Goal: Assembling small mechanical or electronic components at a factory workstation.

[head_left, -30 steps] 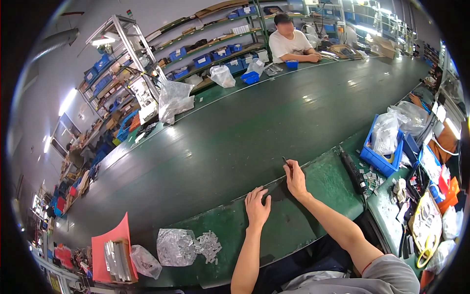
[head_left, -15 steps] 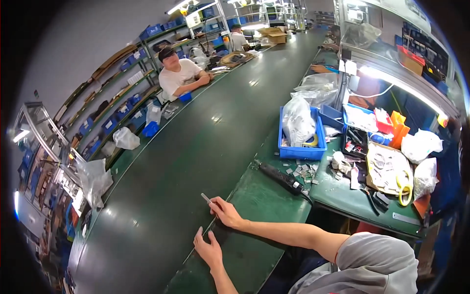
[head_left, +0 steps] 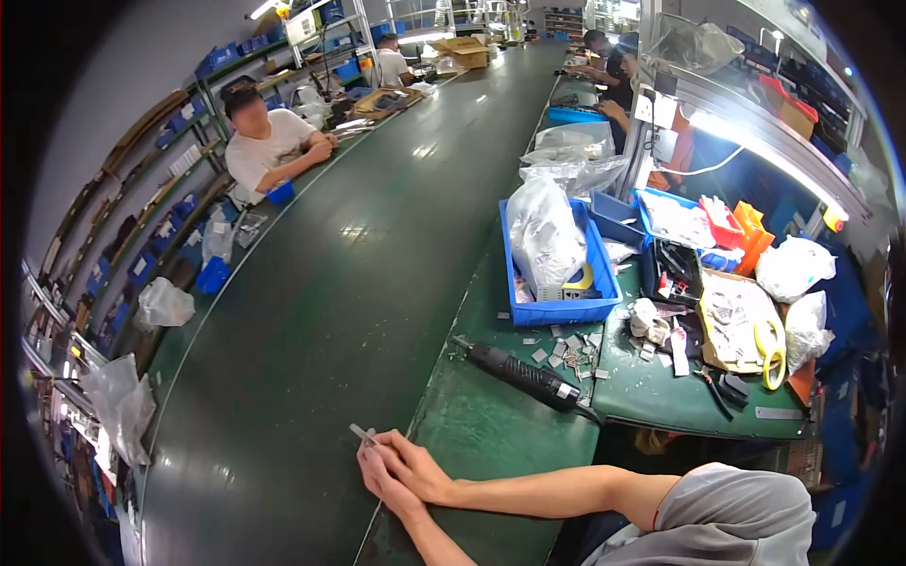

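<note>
Our right hand (head_left: 422,470) pinches 1 grey strip (head_left: 358,432) above the dark belt (head_left: 311,349); our left hand (head_left: 381,474) touches the right, its grip unclear. Loose fingers could drop the strip.

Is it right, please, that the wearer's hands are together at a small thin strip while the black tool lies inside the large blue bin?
Not quite: the black tool lies on the green work surface, outside the large blue bin, as the head view shows. The left hand and right hand are together at the small thin strip.
</note>
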The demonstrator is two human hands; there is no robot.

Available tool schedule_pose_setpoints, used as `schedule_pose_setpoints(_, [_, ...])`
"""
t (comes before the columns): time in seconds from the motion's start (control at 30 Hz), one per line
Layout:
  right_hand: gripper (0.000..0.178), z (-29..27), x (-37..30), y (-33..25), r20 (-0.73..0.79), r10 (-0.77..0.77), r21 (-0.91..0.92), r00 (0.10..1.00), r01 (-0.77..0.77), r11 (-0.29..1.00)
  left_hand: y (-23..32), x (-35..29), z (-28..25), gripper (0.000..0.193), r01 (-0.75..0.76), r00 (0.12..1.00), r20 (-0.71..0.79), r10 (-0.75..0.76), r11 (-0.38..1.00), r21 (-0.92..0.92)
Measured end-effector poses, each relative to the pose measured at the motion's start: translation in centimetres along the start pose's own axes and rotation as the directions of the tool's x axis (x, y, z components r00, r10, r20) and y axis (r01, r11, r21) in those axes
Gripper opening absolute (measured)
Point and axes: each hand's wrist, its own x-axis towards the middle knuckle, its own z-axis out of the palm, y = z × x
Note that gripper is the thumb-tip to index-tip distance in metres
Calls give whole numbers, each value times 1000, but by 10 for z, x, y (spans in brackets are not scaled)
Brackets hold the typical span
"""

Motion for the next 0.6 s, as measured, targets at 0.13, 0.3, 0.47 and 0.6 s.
schedule_pose_setpoints(0.13, [25, 1, -1, -11, -18, -36, 34, 999, 36, 999, -3, 2, -4, 50, 13, 999, 30, -12, 1000, -23])
schedule_pose_setpoints(0.3, [23, 0, -5, -16, 89, 9, -29, 996, -7, 1000, 3, -1, -6, 57, -15, 997, 74, 25, 991, -134])
schedule_pose_setpoints(0.47, [26, -4, -4, -5, 257, -55, -40, 965, 68, 997, -1, -5, -12, 58, 62, 998, 7, -63, 962, -267])
schedule_pose_setpoints(0.6, [35, -5, -2, -15, 314, -67, -8, 947, 73, 997, -21, -4, -22, 54, 114, 989, -37, -143, 901, -419])
